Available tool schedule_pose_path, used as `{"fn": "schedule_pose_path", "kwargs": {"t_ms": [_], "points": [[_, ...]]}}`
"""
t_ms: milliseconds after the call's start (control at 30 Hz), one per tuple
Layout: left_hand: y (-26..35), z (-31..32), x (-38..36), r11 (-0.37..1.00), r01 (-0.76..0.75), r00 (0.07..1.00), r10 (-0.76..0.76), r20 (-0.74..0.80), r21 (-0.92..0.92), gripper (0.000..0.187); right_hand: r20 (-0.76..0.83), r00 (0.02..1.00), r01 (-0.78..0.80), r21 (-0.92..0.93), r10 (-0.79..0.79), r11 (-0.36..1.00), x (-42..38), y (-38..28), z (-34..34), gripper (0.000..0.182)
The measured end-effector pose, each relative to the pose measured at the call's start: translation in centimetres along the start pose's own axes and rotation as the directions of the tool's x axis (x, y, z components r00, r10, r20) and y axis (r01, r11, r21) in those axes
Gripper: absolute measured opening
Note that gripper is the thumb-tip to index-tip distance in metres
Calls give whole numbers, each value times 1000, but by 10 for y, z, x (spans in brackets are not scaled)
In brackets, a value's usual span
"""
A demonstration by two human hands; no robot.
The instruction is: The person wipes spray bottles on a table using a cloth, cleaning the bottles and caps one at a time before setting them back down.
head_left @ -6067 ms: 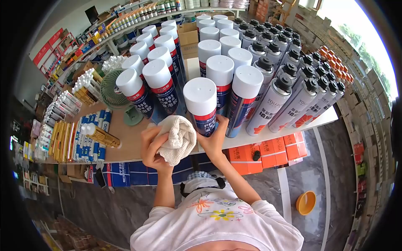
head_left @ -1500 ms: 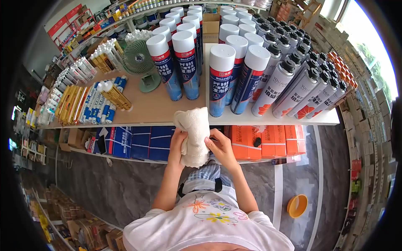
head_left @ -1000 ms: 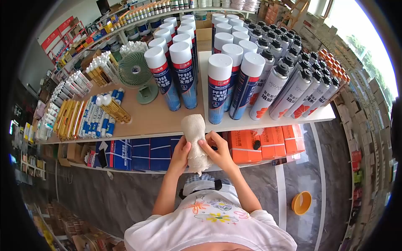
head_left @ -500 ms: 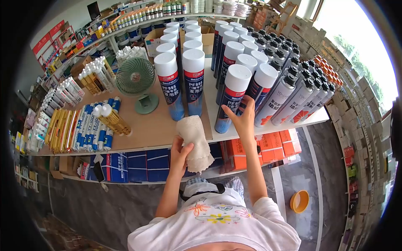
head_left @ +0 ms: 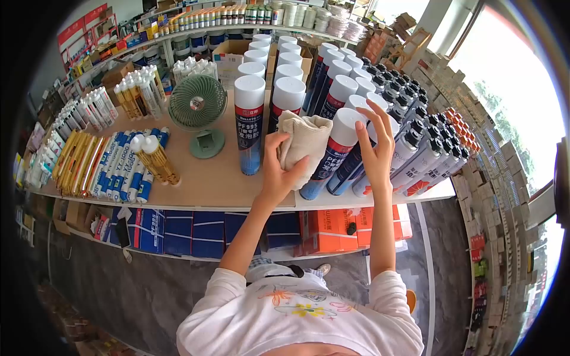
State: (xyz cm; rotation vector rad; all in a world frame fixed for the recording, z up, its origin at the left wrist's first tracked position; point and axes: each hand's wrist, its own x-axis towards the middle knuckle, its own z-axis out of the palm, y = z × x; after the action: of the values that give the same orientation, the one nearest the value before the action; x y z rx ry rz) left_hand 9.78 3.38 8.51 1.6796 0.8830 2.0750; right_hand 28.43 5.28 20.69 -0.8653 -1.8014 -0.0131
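Note:
A folded cream cloth (head_left: 304,139) is gripped in my left hand (head_left: 280,172), its fingers and thumb closed around the lower part. It overlaps the side of the front white-capped foam spray can (head_left: 328,163), covering part of its label. On that can's other side my right hand (head_left: 377,151) is raised with fingers spread, the thumb right at the cap's edge and the fingertips over the caps behind. Another foam can (head_left: 249,127) stands upright to the left of the cloth, heading a double row.
Grey cans with black tops (head_left: 409,145) crowd the right of the table (head_left: 225,193). A green fan (head_left: 198,107) stands at left, beside sealant tubes (head_left: 127,169). Blue boxes (head_left: 185,231) and orange boxes (head_left: 332,228) sit on the shelf below.
My left hand has lifted the cloth up and right, from the table's front edge to the front can. My right hand has risen from that can's body to cap height, fingers spreading.

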Motion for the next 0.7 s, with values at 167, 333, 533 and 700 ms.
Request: {"fn": "schedule_pose_path", "kwargs": {"t_ms": [167, 333, 533, 700], "points": [[-52, 13, -27, 999, -46, 989, 46, 140, -7, 56, 44, 999, -31, 257, 21, 966, -10, 22, 20, 26], [-81, 0, -93, 991, 16, 969, -48, 244, 129, 52, -69, 998, 26, 228, -11, 973, -13, 23, 32, 23], [-62, 6, -70, 964, -124, 969, 67, 236, 234, 51, -112, 994, 45, 214, -21, 976, -14, 25, 36, 20], [-25, 25, -25, 934, -297, 951, 269, 155, 201, 54, -91, 996, 8, 196, 10, 981, -10, 17, 26, 19]]}}
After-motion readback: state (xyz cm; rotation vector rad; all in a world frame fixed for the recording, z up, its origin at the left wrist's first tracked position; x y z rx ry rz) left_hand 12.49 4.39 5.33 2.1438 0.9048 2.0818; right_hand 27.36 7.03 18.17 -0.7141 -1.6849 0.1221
